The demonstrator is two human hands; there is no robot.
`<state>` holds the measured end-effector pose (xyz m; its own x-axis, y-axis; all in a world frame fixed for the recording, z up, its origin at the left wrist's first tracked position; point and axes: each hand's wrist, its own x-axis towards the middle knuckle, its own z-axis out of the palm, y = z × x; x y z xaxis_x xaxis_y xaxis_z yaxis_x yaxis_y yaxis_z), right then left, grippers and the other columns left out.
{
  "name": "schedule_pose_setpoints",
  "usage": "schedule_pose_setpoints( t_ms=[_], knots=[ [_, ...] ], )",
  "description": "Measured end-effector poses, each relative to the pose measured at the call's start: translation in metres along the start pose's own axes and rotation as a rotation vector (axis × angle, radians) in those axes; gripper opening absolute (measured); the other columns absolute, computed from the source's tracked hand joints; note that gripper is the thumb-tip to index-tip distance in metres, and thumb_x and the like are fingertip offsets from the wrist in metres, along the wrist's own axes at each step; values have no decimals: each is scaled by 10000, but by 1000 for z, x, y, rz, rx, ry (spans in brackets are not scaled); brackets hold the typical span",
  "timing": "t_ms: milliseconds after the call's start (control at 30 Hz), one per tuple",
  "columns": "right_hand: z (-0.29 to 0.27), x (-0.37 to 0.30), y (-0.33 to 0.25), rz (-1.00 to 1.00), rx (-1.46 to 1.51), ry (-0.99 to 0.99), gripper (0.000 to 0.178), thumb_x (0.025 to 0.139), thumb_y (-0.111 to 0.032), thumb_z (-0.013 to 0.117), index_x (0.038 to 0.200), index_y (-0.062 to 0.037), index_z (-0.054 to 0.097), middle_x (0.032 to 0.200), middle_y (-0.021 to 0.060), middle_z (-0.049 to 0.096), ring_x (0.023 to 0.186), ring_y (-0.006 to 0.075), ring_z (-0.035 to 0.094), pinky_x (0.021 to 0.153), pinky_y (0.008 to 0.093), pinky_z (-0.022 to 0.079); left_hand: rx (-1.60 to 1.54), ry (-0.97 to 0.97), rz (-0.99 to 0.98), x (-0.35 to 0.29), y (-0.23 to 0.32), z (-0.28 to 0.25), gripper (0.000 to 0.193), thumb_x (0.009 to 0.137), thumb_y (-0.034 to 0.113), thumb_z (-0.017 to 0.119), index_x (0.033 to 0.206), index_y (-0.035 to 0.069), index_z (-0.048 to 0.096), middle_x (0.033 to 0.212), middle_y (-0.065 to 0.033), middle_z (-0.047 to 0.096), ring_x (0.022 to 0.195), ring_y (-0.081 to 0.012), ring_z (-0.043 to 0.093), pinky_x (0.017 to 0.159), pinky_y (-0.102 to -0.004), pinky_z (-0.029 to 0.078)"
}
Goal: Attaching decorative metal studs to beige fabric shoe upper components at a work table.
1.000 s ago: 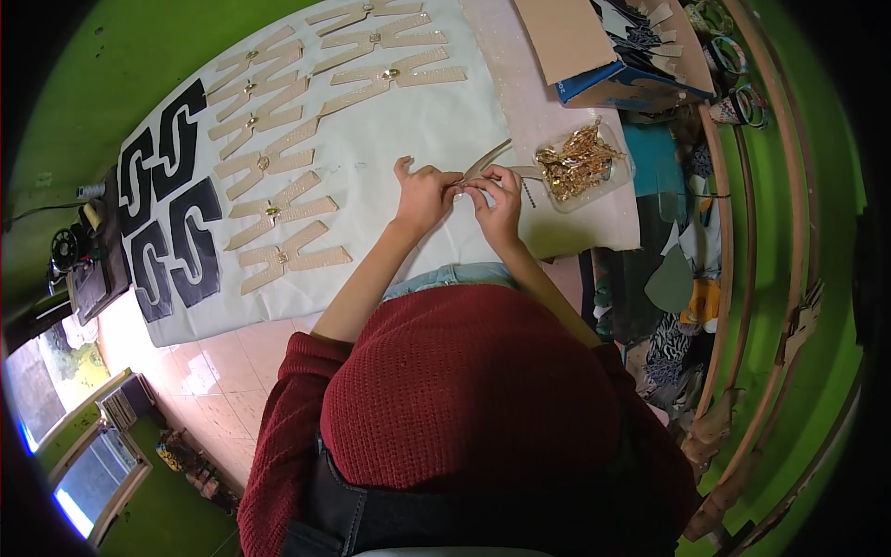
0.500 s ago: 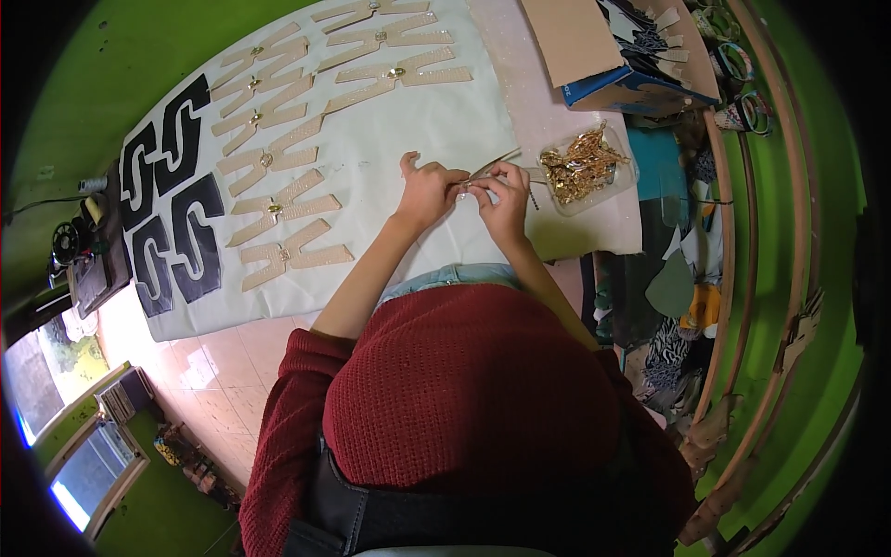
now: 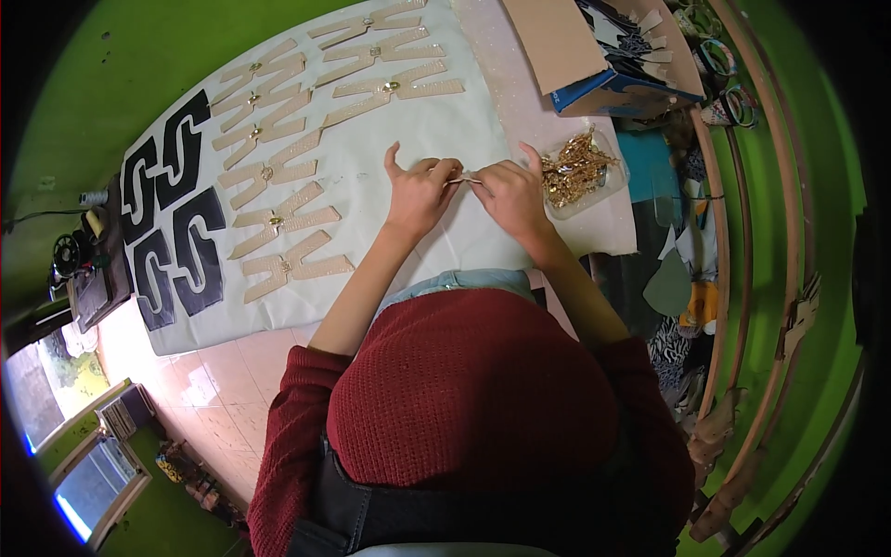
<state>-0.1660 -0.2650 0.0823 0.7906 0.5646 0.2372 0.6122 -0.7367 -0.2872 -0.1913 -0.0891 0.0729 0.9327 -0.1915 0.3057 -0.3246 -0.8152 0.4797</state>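
My left hand (image 3: 422, 193) and my right hand (image 3: 510, 197) meet above the white cloth-covered table (image 3: 362, 200). Their fingertips are closed on a narrow beige strap (image 3: 464, 179), most of which the fingers cover. Both little fingers stick out, away from the pinch. Just beyond my right hand, a clear plastic tray (image 3: 608, 192) holds a heap of gold metal ornaments (image 3: 577, 172). To the left lie rows of beige glittery strap pieces (image 3: 299, 256), joined in pairs by small gold ornaments in the middle.
Several black S-shaped cutouts (image 3: 200, 237) lie at the table's left end. An open cardboard box (image 3: 561, 46) full of dark and beige straps stands at the far right. Wooden rails (image 3: 733, 251) run along the green wall, and a small machine (image 3: 79, 246) sits left of the table.
My right hand has turned over the strap, its back now facing up and its little finger raised. The strip and dark chain-like end that stuck out beside it no longer show.
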Motion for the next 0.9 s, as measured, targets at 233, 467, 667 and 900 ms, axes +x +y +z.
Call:
schedule_pose_setpoints(
  t_ms=[233, 467, 667, 900],
  knots=[
    [-31, 11, -27, -127, 30, 525, 201, 652, -118, 749, 831, -151, 665, 773, -53, 635, 753, 109, 605, 897, 399, 303, 107, 441, 92, 1, 21, -42, 152, 719, 191, 722, 865, 227, 701, 853, 106, 685, 904, -116, 619, 1028, -493, 152],
    [-65, 9, -49, -236, 37, 584, 233, 657, -150, 743, 885, -140, 697, 872, -49, 664, 808, 108, 592, 885, 379, 289, 179, 574, 222, -7, 34, -78, 146, 698, 199, 740, 836, 232, 706, 898, 118, 683, 996, -137, 581, 1016, -476, 148],
    [-69, 19, -33, -288, -115, 639, 171, 723, -151, 676, 891, -149, 708, 915, -62, 673, 823, 95, 584, 891, 385, 263, -329, 51, -125, 4, 46, -114, 224, 714, 333, 756, 842, 157, 706, 1149, -5, 626, 1129, -207, 523, 1030, -534, 142],
    [-71, 27, -26, -493, -129, 653, 172, 758, -202, 623, 905, -218, 712, 968, -115, 667, 849, 63, 561, 931, 395, 225, -430, -195, -95, 31, 5, -111, 369, 749, 352, 746, 969, 65, 670, 1031, -59, 660, 953, -234, 595, 895, -461, 375]
  ],
)
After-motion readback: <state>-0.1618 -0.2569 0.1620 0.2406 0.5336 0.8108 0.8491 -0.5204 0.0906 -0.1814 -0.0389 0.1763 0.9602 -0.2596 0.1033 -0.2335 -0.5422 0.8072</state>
